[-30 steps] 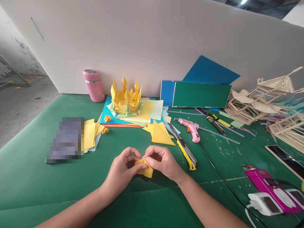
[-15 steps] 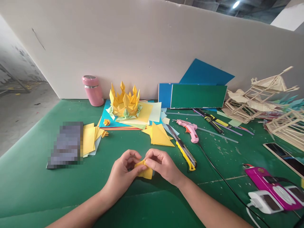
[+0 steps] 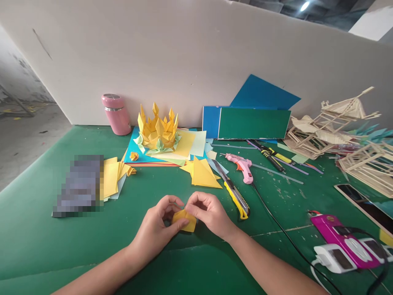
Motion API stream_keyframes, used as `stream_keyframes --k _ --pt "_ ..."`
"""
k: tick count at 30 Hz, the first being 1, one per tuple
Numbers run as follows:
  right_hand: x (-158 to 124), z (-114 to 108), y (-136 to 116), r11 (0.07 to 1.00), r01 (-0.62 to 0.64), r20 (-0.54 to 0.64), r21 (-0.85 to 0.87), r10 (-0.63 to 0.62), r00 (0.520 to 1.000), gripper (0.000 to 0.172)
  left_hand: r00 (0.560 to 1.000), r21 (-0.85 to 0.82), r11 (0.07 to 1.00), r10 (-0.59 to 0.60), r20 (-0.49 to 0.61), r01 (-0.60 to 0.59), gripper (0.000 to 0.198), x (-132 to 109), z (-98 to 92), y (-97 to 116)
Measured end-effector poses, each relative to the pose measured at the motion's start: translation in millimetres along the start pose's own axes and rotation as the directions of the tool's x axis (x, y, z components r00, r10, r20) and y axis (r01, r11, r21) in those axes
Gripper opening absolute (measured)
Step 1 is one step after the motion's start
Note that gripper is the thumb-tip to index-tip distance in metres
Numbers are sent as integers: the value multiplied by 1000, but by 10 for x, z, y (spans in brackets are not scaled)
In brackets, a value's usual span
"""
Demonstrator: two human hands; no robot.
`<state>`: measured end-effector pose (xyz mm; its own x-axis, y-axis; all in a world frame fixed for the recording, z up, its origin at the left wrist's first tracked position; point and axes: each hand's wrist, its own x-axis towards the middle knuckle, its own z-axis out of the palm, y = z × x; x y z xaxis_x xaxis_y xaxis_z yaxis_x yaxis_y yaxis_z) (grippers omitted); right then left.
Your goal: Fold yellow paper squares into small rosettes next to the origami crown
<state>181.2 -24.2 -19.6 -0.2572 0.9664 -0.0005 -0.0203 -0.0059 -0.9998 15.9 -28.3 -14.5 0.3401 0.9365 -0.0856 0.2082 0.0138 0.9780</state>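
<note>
A small piece of folded yellow paper (image 3: 189,225) is held between both hands, low over the green table. My left hand (image 3: 159,223) pinches its left side, thumb laid across the front. At the top edge, the thumb and fingers of my right hand (image 3: 207,213) are closed on the same paper. The fingers behind it are partly hidden. Just beyond the hands lie yellow paper triangles (image 3: 204,174). A yellow utility knife (image 3: 236,199) rests to the right of them. Further back a yellow folded-paper crown (image 3: 158,133) with pale green leaves stands on stacked coloured sheets.
At left, yellow paper sheets (image 3: 109,178) lie beside a blurred dark object (image 3: 81,184). A pink thermos (image 3: 116,116) stands at the back. Rightward are a pink glue gun (image 3: 242,166) with its cord, a magenta power strip (image 3: 344,235), a phone (image 3: 365,205) and wooden stick models (image 3: 325,131).
My left thumb has shifted slightly on the yellow paper, and more of the paper's upper face now shows. Both hands still hold it. The whole view has moved slightly.
</note>
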Motion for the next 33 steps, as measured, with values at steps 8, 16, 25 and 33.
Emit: stream_keyframes --k 8,16,25,33 --pt "-11 -7 -13 998 63 -71 -21 -64 995 45 995 -274 958 -93 -18 85 28 15 25 38" --pt "-48 17 10 992 39 -12 -120 -41 999 32 958 -355 934 -125 -257 26 31 48 -5 48" --pt "-57 24 17 939 207 -133 -274 -250 959 18 980 -193 981 -69 -184 33 16 51 -15 73" --pt "-52 23 30 937 227 -170 -267 -278 946 14 978 -119 993 -41 -202 17 17 42 -16 22"
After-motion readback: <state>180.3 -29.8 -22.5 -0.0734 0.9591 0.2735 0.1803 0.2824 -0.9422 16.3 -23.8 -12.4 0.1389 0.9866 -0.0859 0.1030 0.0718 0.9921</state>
